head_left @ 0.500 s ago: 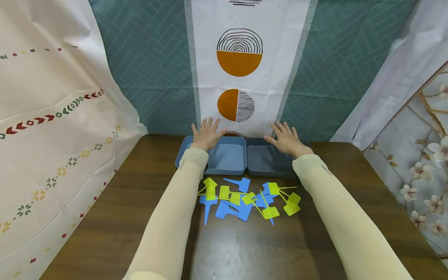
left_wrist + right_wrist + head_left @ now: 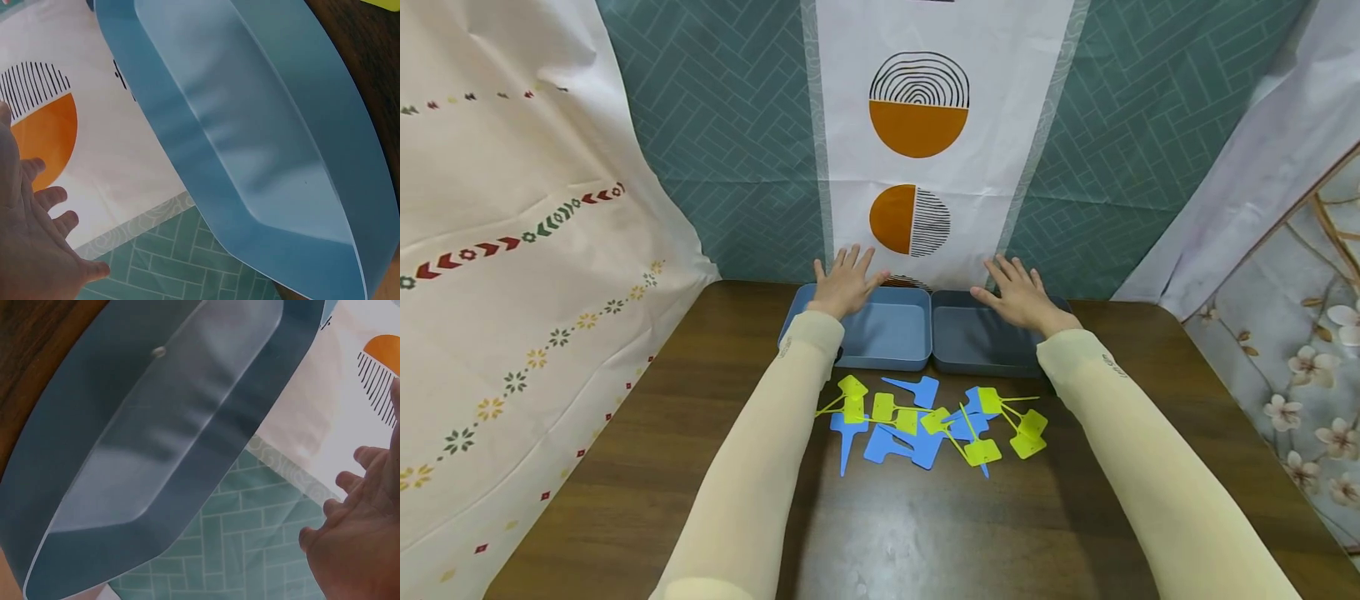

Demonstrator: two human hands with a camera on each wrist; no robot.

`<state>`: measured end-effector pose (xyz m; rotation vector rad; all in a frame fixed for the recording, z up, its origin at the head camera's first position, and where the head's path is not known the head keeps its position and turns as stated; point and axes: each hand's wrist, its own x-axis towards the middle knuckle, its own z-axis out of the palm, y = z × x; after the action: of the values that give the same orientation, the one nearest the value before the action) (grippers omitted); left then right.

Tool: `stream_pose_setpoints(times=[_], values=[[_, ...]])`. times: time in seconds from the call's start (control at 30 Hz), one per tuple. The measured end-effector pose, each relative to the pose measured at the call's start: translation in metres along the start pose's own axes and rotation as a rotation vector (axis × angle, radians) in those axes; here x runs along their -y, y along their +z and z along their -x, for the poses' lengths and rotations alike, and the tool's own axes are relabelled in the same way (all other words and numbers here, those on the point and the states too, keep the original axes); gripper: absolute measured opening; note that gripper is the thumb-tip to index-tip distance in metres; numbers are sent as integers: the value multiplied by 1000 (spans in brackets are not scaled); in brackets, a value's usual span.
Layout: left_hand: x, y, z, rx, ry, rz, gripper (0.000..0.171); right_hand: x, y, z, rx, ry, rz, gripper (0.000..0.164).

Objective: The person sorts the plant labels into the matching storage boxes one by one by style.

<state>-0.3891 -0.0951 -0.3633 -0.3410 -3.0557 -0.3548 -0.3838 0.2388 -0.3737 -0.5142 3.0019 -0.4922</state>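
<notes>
Nearest to you, the cream left sleeve point(image 2: 745, 450) and right sleeve point(image 2: 1142, 450) extend forward over the counter point(image 2: 887, 533), a dark wood-grain surface with a bright reflection at its middle. Beyond the reflection, locate the flat tags, each with a broad head and a narrow stem: yellow-green tags point(image 2: 982, 452) and blue tags point(image 2: 926, 391) lie mixed in a loose row between your forearms, several overlapping. Just behind the tags stand two shallow rectangular trays, side by side: the blue tray point(image 2: 883, 364) on your left and the dark grey tray point(image 2: 977, 368) on your right. Your left grip point(image 2: 842, 290) is positioned above the far left part of the blue tray, released, fingers spread and holding nothing. Your right grip point(image 2: 1021, 300) is positioned likewise above the dark grey tray, released, fingers extended and holding nothing. In the wrist views, the fingers of each grip are clear of the adjacent tray, and soft shadows fall across both tray floors. At the rear hangs a teal backdrop point(image 2: 745, 167) with a brick-like pattern; its white central panel point(image 2: 850, 83) carries orange and black-lined circles.
</notes>
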Motion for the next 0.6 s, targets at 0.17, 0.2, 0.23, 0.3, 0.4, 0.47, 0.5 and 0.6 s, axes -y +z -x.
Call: stream_pose_setpoints(times=[0.17,0.2,0.23,0.3,0.4,0.47,0.5,0.6], values=[[4,3,-6,22,-4,12,74,-4,2,2,-3,-6,1,96],[4,3,-7,25,-5,10,75,-4,3,2,-6,-8,4,96],[5,3,-8,25,-6,14,75,-4,3,2,-5,-11,7,96],[5,3,-7,27,-3,9,75,-4,3,3,-8,-16,11,95],[4,3,-7,26,5,8,75,-1,2,6,-6,-20,10,94],[4,3,-6,23,11,16,75,2,0,9,-4,-25,-2,95],[4,4,-5,22,14,22,75,3,-1,11,-4,-29,-8,95],[3,4,-3,23,20,32,75,4,-2,13,-8,-39,-22,95]])
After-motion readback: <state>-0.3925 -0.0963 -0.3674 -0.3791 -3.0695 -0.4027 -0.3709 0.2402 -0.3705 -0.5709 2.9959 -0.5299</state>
